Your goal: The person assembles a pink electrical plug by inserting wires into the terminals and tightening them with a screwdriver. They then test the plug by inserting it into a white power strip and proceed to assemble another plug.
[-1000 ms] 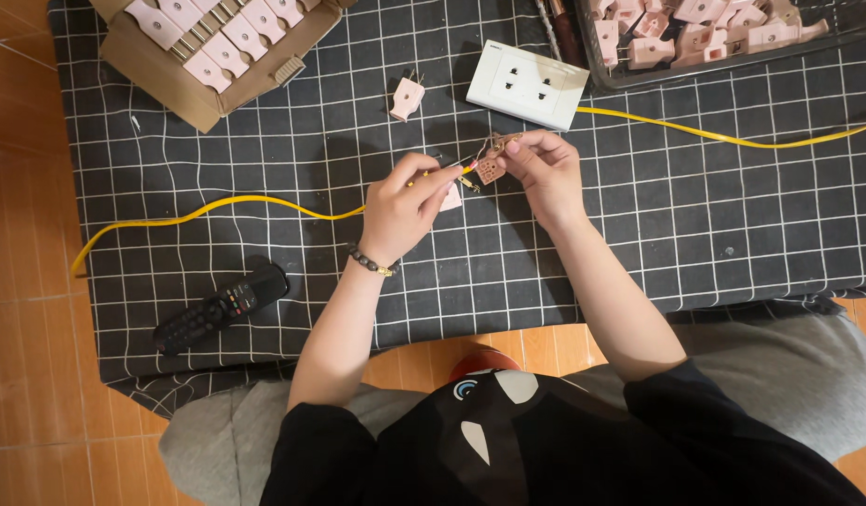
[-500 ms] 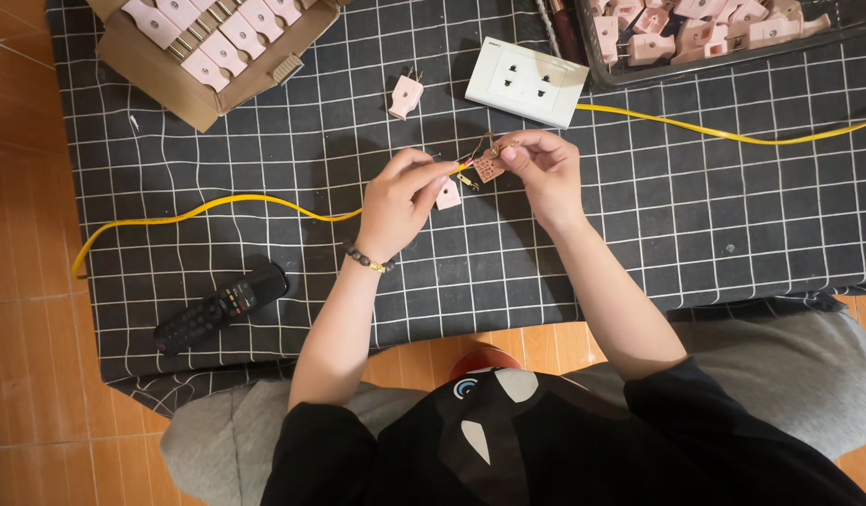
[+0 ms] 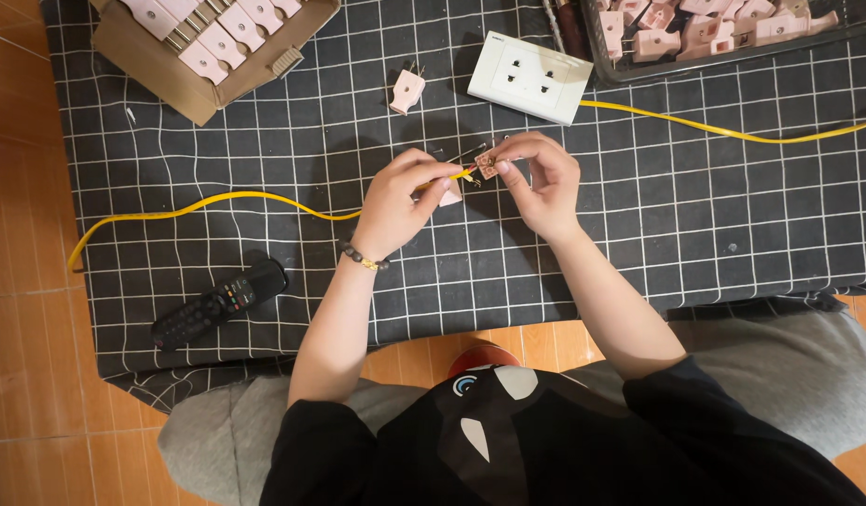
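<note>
Hands (image 3: pixel 400 197) (image 3: pixel 540 183) mid-mat (image 3: pixel 695 234), pinching yellow wire (image 3: pixel 217 201) and plug half (image 3: pixel 487 166).

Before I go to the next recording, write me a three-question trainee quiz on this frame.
1. True or false: the left hand pinches the yellow cable.
2. What lies nearest the cable's left end? A) black remote B) white socket plate C) loose pink plug
3. What does the right hand hold at its fingertips?

Key: 1 true; 2 A; 3 a small open plug part at the cable's end.
</note>
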